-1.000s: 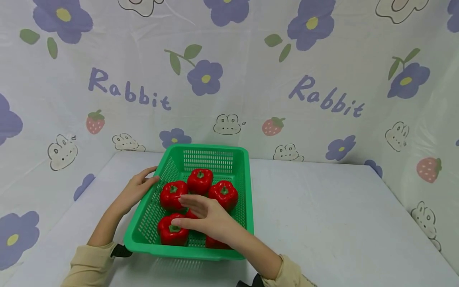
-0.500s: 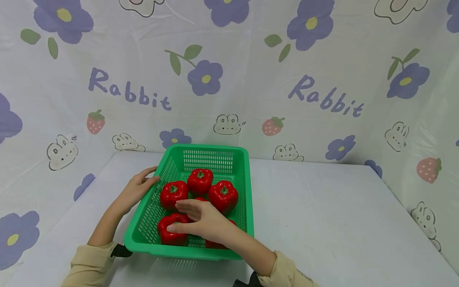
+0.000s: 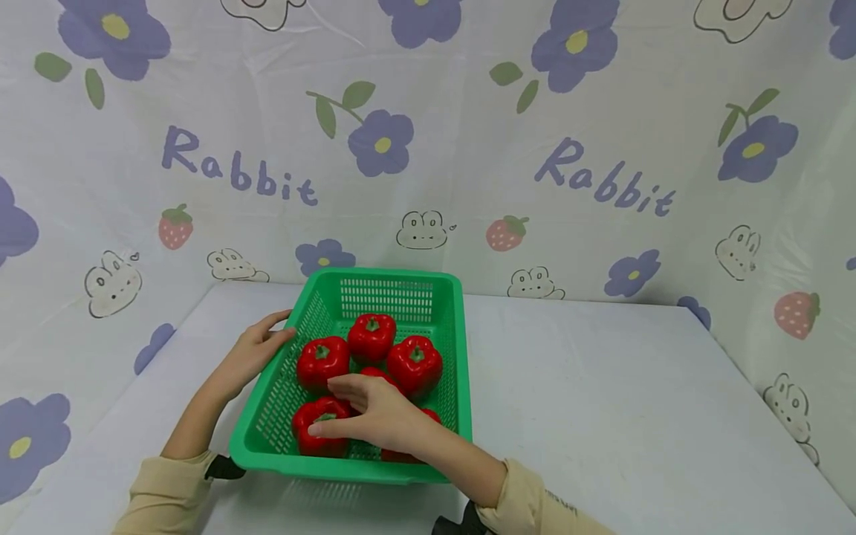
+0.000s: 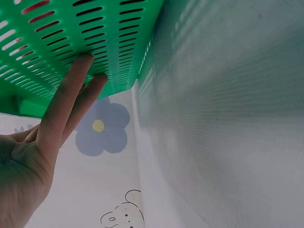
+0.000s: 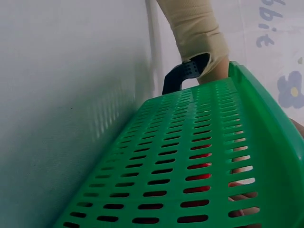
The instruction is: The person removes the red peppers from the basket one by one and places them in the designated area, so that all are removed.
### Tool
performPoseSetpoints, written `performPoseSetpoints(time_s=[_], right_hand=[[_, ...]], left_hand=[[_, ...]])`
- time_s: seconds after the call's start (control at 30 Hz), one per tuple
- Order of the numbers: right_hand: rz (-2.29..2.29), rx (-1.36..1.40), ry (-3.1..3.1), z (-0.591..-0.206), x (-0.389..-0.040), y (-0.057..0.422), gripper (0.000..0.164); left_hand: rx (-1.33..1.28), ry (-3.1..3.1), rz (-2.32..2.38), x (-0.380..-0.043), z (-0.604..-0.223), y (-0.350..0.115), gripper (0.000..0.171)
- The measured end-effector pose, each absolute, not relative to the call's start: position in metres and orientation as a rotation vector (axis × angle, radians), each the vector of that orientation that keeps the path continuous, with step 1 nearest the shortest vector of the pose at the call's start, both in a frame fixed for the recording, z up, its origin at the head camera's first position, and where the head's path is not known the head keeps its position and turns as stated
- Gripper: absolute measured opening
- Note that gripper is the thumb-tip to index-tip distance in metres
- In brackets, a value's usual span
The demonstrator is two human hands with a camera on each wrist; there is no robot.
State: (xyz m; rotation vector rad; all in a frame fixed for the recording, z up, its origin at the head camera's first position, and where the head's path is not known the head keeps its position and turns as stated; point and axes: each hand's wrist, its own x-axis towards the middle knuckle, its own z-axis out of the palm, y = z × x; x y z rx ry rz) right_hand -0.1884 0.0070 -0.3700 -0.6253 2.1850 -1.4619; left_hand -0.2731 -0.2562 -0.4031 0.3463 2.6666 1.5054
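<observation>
To the left of the left hand [image 3: 250, 357], and on across the back to the far right, hangs a pale cloth backdrop [image 3: 461, 134] printed with purple flowers [image 3: 110, 33], strawberries [image 3: 175, 227], cartoon rabbits [image 3: 114, 284] and "Rabbit" lettering [image 3: 239, 169]. The left hand rests at the side of a green slotted plastic basket [image 3: 334, 467], fingers extended, thumb by the rim; behind its wrist come a black strap [image 3: 224, 467] and a beige sleeve [image 3: 167, 490]. Between the hands, in the basket, sit red bell peppers [image 3: 323, 362], some beyond the right hand [image 3: 377, 412], others partly hidden under it. That hand hangs over them with thumb and fingers spread apart; whether it touches the nearest one I cannot tell. Right of both hands stretches the bare part of the white desk [image 3: 602, 401]. The left wrist view adds what the head view hides: two straight fingers [image 4: 66, 95] lying against the basket's outer wall, a flower on the backdrop behind them. The right wrist view shows a slotted wall from outside, with pepper red and part of a hand glimpsed through the openings, and light from the slots falling on the desk.
</observation>
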Motion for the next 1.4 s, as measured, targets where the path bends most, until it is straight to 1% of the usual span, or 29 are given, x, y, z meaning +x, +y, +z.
performPoseSetpoints(time_s=[0.4, 0.67, 0.97, 1.2, 1.4], right_hand=[[-1.375, -0.644, 2.282, -0.364, -0.187, 0.002, 0.071], [-1.224, -0.719, 2.39, -0.364, -0.188, -0.002, 0.072], [-1.216, -0.698, 2.373, -0.366, -0.188, -0.005, 0.073], [-1.278, -0.695, 2.339, -0.369, -0.188, -0.004, 0.072], [-1.227, -0.737, 2.435, -0.373, -0.187, -0.006, 0.069]], left_hand=[[0.353, 2.651, 1.509, -0.273, -0.401, -0.255, 0.06], [0.342, 2.656, 1.502, -0.272, -0.402, -0.255, 0.062], [0.34, 2.648, 1.515, -0.271, -0.402, -0.255, 0.061], [0.34, 2.66, 1.499, -0.272, -0.402, -0.255, 0.061], [0.341, 2.665, 1.492, -0.273, -0.403, -0.256, 0.062]])
